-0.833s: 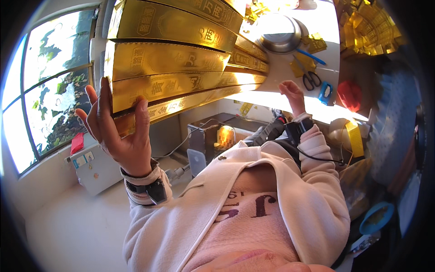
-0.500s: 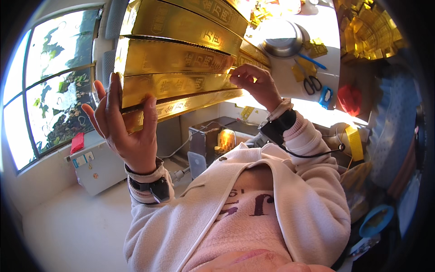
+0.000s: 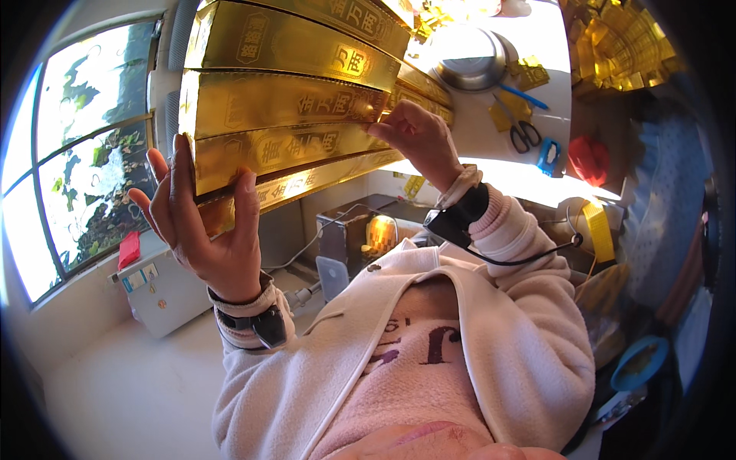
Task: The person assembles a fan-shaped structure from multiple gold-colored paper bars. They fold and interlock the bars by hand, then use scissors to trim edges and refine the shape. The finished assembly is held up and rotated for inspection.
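Observation:
A large stack of shiny gold foil strips (image 3: 295, 100), printed with embossed characters, fans out in front of me at the upper left. At its lower left end my left hand (image 3: 207, 238) grips the lowest strips, thumb across the front face and the other fingers spread along the end. My right hand (image 3: 422, 142) pinches the right end of the strips, its thumb and forefinger pressed together at the edge. What exactly lies between those fingertips is too small to make out. Each wrist has a black strapped device.
On the white table (image 3: 553, 57) at the upper right are a round metal pan (image 3: 468, 65), scissors (image 3: 524, 134), a blue pen (image 3: 525, 96), a blue tool (image 3: 549, 156) and gold scraps. A red packet (image 3: 589, 161) lies by its edge. Folded gold foil (image 3: 625, 46) stands far right.
The gold strips and both hands have shifted slightly left in view. Both hands keep their hold, with the right fingers still pinched at the right end.

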The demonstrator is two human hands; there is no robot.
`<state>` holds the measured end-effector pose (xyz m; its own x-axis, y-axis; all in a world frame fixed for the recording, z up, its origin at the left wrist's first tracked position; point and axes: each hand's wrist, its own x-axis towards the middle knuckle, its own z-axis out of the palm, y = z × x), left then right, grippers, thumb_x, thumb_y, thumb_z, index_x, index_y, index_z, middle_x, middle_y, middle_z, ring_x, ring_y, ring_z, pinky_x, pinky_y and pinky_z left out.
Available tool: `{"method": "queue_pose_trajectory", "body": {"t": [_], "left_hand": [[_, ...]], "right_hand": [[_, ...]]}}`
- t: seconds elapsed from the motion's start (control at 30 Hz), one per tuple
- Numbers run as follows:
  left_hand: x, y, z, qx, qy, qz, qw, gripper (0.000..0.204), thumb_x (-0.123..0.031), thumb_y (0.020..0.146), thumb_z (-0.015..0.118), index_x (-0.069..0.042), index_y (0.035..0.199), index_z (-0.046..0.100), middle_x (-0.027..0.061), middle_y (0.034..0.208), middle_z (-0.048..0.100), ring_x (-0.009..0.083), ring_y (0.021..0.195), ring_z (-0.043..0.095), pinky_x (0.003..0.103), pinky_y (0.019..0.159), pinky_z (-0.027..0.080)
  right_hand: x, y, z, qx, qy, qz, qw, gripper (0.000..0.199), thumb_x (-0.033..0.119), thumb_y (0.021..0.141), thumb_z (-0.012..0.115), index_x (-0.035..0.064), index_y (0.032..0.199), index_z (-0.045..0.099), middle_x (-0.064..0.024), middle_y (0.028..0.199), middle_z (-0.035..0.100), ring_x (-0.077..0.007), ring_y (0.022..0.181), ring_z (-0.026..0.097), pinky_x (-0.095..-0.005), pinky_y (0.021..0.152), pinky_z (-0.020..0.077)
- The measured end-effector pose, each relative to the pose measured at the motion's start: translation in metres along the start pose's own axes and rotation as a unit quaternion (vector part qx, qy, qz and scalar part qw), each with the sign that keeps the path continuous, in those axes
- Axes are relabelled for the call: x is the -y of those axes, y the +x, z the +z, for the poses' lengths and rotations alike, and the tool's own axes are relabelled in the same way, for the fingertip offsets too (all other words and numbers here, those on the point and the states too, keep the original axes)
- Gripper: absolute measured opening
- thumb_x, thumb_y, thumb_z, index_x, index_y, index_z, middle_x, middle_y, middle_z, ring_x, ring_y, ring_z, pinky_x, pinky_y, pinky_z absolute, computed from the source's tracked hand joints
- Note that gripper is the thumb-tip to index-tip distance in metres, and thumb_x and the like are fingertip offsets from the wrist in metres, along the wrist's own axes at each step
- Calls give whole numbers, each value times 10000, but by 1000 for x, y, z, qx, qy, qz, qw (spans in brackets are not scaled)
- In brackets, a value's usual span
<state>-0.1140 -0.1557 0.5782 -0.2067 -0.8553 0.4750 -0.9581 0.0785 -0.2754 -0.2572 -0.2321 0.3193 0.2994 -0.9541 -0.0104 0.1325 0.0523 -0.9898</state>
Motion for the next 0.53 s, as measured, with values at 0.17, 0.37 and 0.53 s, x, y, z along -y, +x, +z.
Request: {"method": "queue_pose_trajectory", "body": {"t": [0.17, 0.37, 0.53], "left_hand": [[0, 0, 0, -2, -3, 7, 1000, 658, -214, 824, 818, -72, 1424, 587, 67, 1357, 634, 314, 1385, 518, 569, 1252, 102], [2, -2, 0, 1, 2, 10, 1000, 649, -208, 834, 804, -74, 1429, 582, 74, 1371, 625, 313, 1394, 509, 580, 1253, 88], [5, -4, 1, 7, 9, 9, 1000, 657, -220, 850, 792, -101, 1454, 564, 77, 1452, 562, 318, 1413, 488, 607, 1248, 58]], "right_hand": [[-9, 4, 0, 10, -1, 56, 998, 475, 511, 841, 801, 70, 794, 631, -51, 731, 684, -153, 641, 659, -300, 601, 509], [-31, 5, -9, 60, 21, 42, 997, 423, 471, 872, 781, 67, 835, 661, -47, 739, 687, -141, 648, 673, -297, 604, 513], [-105, -7, -31, 42, -12, 161, 986, 383, 461, 884, 764, 83, 886, 703, -75, 773, 726, -159, 661, 698, -329, 657, 565]]}}
